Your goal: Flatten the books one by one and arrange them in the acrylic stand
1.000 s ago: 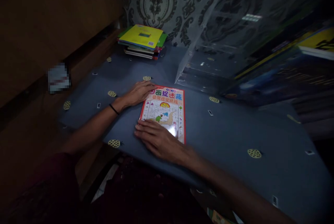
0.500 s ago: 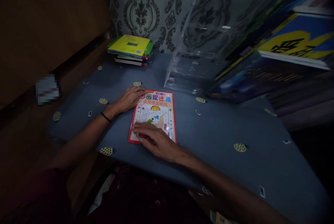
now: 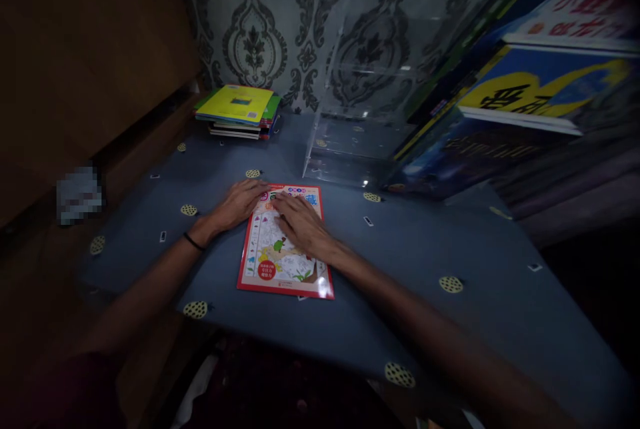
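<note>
A thin children's picture book (image 3: 287,269) with a red border and Chinese title lies closed and flat on the dark blue-grey cloth of the table. My left hand (image 3: 243,202), with a black band at the wrist, rests at the book's upper left edge, fingers stretched over the corner. Across the upper middle of the cover lies my right hand (image 3: 303,225), its fingers extended and hiding part of the title. Neither hand grips the book.
A stack of books (image 3: 237,109) stands at the back left against the patterned wall. Behind the picture book is a clear acrylic rack (image 3: 335,169). Larger books (image 3: 520,95) lean in a display at the right. A brown wooden cabinet (image 3: 90,49) borders the left side.
My right hand has moved from the lower part of the cover up to the title. My left hand stays at the upper left edge. The view has shifted slightly.
</note>
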Demonstrator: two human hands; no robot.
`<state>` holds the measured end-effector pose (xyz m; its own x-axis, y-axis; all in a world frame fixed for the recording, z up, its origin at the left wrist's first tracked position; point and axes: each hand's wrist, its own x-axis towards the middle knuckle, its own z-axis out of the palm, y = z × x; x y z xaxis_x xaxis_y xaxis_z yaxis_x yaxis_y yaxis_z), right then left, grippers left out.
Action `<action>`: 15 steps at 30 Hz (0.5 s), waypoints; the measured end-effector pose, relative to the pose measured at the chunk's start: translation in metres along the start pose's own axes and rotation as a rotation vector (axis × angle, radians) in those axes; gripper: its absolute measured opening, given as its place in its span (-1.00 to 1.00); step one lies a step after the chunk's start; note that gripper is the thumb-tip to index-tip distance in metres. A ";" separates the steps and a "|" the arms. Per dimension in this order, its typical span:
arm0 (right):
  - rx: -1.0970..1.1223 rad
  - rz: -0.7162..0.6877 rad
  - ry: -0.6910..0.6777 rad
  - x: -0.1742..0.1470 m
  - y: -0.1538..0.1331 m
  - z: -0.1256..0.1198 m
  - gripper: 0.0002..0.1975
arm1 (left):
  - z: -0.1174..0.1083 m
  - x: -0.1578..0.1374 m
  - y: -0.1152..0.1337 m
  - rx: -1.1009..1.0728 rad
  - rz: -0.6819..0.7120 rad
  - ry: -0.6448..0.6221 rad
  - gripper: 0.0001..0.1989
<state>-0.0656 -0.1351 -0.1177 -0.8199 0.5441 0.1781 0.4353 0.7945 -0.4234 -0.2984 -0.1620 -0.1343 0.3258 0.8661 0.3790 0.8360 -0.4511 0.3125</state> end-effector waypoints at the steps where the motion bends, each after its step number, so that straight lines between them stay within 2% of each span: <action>1: -0.013 0.007 -0.013 0.009 -0.003 0.000 -0.56 | 0.001 0.000 0.000 -0.007 -0.003 0.013 -0.62; 4: -0.039 0.016 -0.022 0.031 -0.011 0.001 -0.54 | 0.003 -0.002 0.000 -0.014 -0.031 0.050 -0.58; 7: -0.048 0.001 -0.008 0.039 -0.013 0.002 -0.53 | 0.003 -0.003 -0.001 -0.013 -0.069 0.052 -0.55; 11: -0.044 0.023 -0.009 0.029 0.000 0.000 -0.52 | 0.001 -0.003 0.000 -0.010 -0.087 0.030 -0.55; 15: -0.025 0.081 0.007 0.007 0.027 -0.010 -0.51 | -0.002 -0.002 0.003 -0.008 -0.085 -0.001 -0.57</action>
<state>-0.0559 -0.1077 -0.1193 -0.7792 0.6085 0.1506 0.5093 0.7545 -0.4139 -0.2976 -0.1656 -0.1324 0.2545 0.9014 0.3502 0.8569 -0.3780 0.3504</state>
